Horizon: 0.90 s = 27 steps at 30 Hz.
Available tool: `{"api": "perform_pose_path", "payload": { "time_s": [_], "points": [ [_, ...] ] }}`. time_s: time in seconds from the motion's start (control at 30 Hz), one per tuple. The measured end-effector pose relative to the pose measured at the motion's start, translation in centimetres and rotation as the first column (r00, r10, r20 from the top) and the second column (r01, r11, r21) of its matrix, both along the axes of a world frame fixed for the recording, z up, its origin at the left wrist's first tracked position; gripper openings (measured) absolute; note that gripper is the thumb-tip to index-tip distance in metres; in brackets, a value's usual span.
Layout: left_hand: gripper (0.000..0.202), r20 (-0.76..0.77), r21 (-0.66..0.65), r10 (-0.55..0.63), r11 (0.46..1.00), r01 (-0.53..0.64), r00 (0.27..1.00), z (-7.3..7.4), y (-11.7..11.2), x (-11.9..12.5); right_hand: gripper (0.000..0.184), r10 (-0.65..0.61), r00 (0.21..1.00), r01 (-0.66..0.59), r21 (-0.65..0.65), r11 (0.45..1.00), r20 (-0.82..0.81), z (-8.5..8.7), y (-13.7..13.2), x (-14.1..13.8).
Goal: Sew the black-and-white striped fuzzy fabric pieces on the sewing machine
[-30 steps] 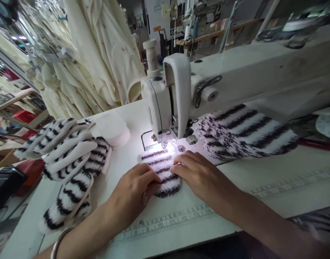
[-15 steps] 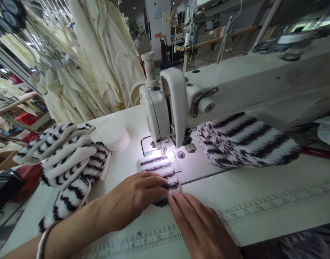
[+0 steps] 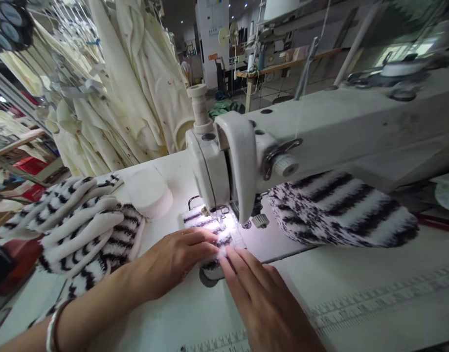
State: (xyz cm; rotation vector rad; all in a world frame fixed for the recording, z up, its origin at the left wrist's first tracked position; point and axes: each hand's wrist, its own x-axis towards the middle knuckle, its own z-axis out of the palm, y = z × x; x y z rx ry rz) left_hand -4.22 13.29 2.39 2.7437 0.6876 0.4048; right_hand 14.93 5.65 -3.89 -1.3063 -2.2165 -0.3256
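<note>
A small black-and-white striped fuzzy fabric piece lies under the presser foot of a white sewing machine, lit by the machine's lamp. My left hand lies flat on the piece's near left part, fingers pointing right. My right hand presses its near right edge with outstretched fingertips. Both hands touch the piece just in front of the needle, which the machine head partly hides.
A pile of striped fuzzy pieces lies at the left, with a white round pad behind it. A larger striped stack sits under the machine arm. Cream garments hang behind. A printed ruler runs along the table front.
The striped piece has moved further in under the presser foot. My right hand shifted from the piece's right side to its near edge, and both hands followed it forward.
</note>
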Motion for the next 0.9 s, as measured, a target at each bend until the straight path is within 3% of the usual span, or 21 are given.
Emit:
{"api": "perform_pose_path", "payload": {
  "time_s": [0.23,0.43,0.63,0.8,0.9],
  "points": [
    [0.035,-0.011,0.000,0.031,1.000,-0.031,0.999,-0.6,1.0,-0.7,0.050,0.010,0.998,-0.007,0.044,0.999,-0.061,-0.1,1.9,0.1],
    [0.028,-0.021,0.099,0.136,0.986,-0.133,0.990,-1.1,0.8,-0.4,0.054,0.128,0.991,-0.133,-0.111,0.985,-0.049,0.9,3.9,1.7],
    [0.023,0.006,0.180,0.265,0.948,-0.262,0.964,-2.1,0.0,0.7,0.033,0.100,0.995,-0.100,-0.141,0.985,-0.003,1.8,5.9,2.8],
    [0.018,0.067,0.248,0.311,0.915,-0.317,0.948,-2.3,-0.2,1.6,0.050,0.097,0.995,-0.098,0.056,0.994,0.015,0.2,3.5,1.0],
    [0.020,0.023,0.204,0.260,0.944,-0.259,0.965,-1.6,0.1,1.2,0.052,0.024,1.000,-0.024,0.023,0.999,-0.012,-0.6,1.6,-0.3]
  ]
}}
